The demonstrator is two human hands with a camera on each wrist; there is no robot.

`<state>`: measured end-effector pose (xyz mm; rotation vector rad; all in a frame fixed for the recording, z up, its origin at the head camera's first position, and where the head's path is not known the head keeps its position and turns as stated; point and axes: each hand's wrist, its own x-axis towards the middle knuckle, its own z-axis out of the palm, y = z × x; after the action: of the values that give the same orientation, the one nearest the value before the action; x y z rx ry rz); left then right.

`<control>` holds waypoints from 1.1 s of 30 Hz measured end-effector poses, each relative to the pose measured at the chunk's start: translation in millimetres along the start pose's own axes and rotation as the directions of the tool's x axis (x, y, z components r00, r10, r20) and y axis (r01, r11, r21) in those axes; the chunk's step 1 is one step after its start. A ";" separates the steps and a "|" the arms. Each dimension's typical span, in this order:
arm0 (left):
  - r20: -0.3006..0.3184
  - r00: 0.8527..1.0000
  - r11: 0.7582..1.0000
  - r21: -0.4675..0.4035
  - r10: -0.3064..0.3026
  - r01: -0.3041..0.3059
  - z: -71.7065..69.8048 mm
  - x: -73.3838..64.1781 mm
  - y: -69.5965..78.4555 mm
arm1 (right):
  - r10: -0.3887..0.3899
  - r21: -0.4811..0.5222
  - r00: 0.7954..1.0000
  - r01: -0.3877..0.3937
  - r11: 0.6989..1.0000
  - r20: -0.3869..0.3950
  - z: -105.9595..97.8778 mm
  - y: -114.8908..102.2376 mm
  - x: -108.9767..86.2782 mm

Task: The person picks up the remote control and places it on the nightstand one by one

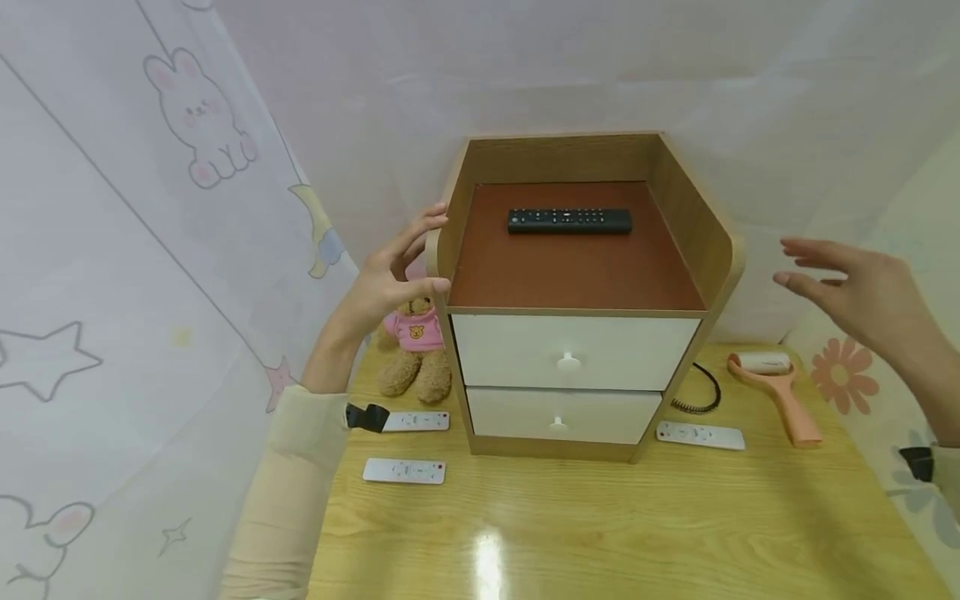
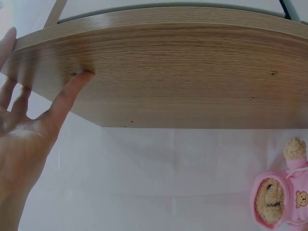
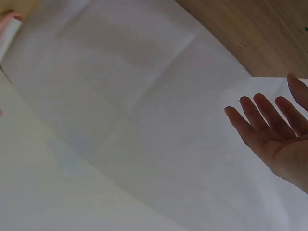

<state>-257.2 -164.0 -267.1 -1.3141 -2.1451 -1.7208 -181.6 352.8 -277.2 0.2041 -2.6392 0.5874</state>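
A small wooden cabinet [image 1: 577,287] with two white drawers stands on the table in the head view. Fingertips of my left hand [image 1: 386,275] touch the outer face of its left side panel [image 2: 183,72], fingers spread. My right hand [image 1: 862,283] hovers in the air to the right of the cabinet, apart from it and holding nothing. In the right wrist view that hand [image 3: 276,130] shows loosely bent, separated fingers. A black remote control [image 1: 570,221] lies across the brown top, between the raised side panels. Both drawers look closed.
Left of the cabinet sit a teddy bear [image 1: 417,342] in pink and two white remotes [image 1: 405,471]. On its right are another white remote [image 1: 701,435], a black coiled cord [image 1: 708,400] and an orange-handled lint roller [image 1: 783,396]. Printed cloth walls [image 1: 187,292] surround the table.
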 end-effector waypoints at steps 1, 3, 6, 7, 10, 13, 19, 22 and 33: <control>0.000 1.000 1.000 0.000 -0.002 0.002 -0.1 -0.2 -0.2 | 0.006 0.006 1.000 -0.006 1.000 0.018 9.2 9.3 -5.9; 0.001 1.000 1.000 0.000 -0.005 0.005 -0.4 -0.6 -0.2 | 0.018 0.035 0.998 -0.020 0.999 0.059 26.5 26.1 -17.1; -0.002 1.000 1.000 -0.002 -0.005 0.005 -1.4 -1.6 0.5 | 0.028 0.072 0.990 -0.038 0.997 0.141 53.5 45.7 -35.1; -0.002 1.000 1.000 -0.004 -0.005 0.005 -1.8 -2.1 0.9 | 0.035 0.080 0.984 -0.050 0.996 0.174 62.3 51.2 -40.9; -0.008 1.000 1.000 -0.008 -0.001 0.001 -3.3 -3.8 2.7 | 0.046 0.094 0.966 -0.072 0.993 0.254 90.1 66.7 -55.9; -0.012 1.000 1.000 -0.011 0.004 -0.005 -4.5 -5.6 4.8 | 0.040 0.128 0.950 -0.083 0.988 0.310 119.5 82.7 -70.2; -0.020 1.000 1.000 -0.017 0.006 -0.006 -6.9 -7.5 8.2 | -0.011 0.159 0.908 -0.061 0.985 0.418 177.1 113.1 -98.7; -0.024 1.000 1.000 -0.009 0.004 -0.004 -7.7 -7.3 10.2 | 0.007 0.131 0.889 -0.075 0.989 0.459 196.8 127.8 -108.3; -0.015 1.000 1.000 -0.006 -0.009 0.009 -7.5 -8.5 7.6 | 0.015 0.090 0.883 -0.065 0.994 0.470 231.7 161.7 -132.8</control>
<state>-250.1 -175.0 -263.4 -1.2911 -2.1433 -1.7358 -186.3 404.4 -585.1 0.3649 -3.0878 0.7711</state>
